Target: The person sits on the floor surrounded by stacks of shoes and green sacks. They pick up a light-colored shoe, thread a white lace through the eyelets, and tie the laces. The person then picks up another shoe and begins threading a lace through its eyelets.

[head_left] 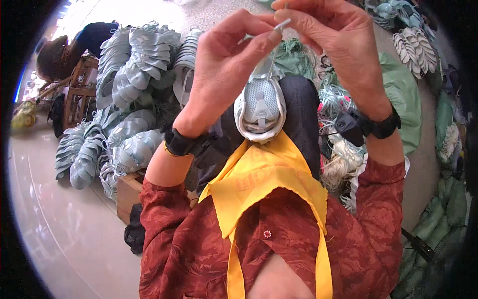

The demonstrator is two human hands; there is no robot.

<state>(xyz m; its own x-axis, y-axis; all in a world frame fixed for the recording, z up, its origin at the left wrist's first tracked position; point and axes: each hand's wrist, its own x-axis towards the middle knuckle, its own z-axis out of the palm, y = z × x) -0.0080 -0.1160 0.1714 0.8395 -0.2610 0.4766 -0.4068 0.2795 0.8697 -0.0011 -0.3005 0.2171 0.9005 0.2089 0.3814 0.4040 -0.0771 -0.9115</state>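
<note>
A pale blue and white shoe upper (260, 110) rests between my knees, its heel end toward me. From it a thin pale shoelace (272, 62) runs up to my hands, which are raised close together at the far side. The fingers of my left hand (230, 62) are pinched on the lace, with a short end sticking out beside the thumb. My right hand (338, 50) grips another stretch of the lace between thumb and fingers; its fingertips are partly cut off by the upper edge of the picture.
Stacked pale blue shoe uppers (142, 65) stand to the left, by a wooden box (130, 197) and a wooden chair (79, 89). Bundled laces (343, 154) and a green sack (406, 104) lie right of my legs. White shoe pieces (414, 50) are farther right.
</note>
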